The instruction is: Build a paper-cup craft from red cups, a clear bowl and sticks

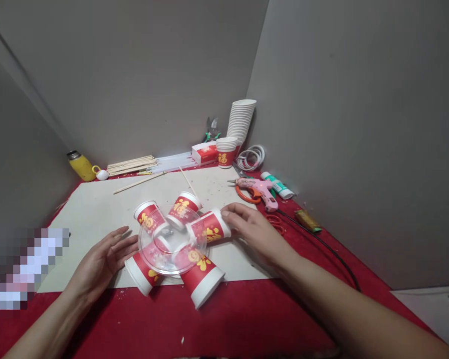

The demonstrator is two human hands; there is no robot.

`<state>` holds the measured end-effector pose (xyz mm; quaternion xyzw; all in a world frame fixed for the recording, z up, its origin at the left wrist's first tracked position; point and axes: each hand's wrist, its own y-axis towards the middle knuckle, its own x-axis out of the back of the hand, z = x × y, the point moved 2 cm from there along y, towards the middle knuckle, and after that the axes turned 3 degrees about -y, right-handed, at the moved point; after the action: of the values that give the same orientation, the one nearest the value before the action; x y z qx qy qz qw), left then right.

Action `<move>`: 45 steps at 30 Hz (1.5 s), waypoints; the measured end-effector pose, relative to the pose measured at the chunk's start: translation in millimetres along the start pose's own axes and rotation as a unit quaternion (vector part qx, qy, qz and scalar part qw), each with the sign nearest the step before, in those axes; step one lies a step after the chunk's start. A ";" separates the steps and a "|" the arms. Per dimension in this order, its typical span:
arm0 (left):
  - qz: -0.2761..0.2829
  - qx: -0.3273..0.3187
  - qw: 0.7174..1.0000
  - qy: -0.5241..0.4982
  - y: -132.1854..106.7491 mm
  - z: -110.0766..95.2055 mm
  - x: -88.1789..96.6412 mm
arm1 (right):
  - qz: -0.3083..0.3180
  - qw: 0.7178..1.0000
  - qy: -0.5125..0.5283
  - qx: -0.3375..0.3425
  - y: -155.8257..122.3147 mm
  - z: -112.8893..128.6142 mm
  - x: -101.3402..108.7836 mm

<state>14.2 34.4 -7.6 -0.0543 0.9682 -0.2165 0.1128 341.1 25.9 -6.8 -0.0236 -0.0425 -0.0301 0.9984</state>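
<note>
Several red-and-white paper cups with yellow lettering lie on their sides in a ring, their open ends facing outward. Clear round plastic discs, like lids, overlap their inner ends; the upper plastic lid (pixel 174 269) lies over the cups. My right hand (pixel 252 229) has its thumb and fingers on the rim of the right-hand paper cup (pixel 213 230). On the other side, my left hand (pixel 103 259) is open with fingers spread, beside the lower-left paper cup (pixel 140 271). Whether its fingertips touch the ring I cannot tell.
A pink glue gun (pixel 262 192) with a black cord lies at the right, near orange-handled scissors (pixel 247 197) and a tube (pixel 279 184). Behind stand stacked cups (pixel 241 122), a tissue box (pixel 204 153), wooden sticks (pixel 130 165) and a yellow bottle (pixel 81 167).
</note>
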 end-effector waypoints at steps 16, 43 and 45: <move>0.072 0.046 0.995 -0.046 -3.5 7.0 -4.7 | 0.031 0.981 0.146 -0.123 -5.8 -13.7 -9.5; 0.233 0.107 0.966 -0.030 1.3 11.0 -44.1 | 0.017 0.974 0.228 -0.004 -3.9 1.6 -4.0; 0.238 0.119 0.964 -0.024 3.5 11.1 -52.9 | 0.014 0.974 0.227 0.007 -0.7 1.6 -3.0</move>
<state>67.9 41.2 -8.6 0.1860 0.9174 -0.2959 0.1902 338.0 25.5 -5.4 -0.0102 0.1850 -0.0200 0.9825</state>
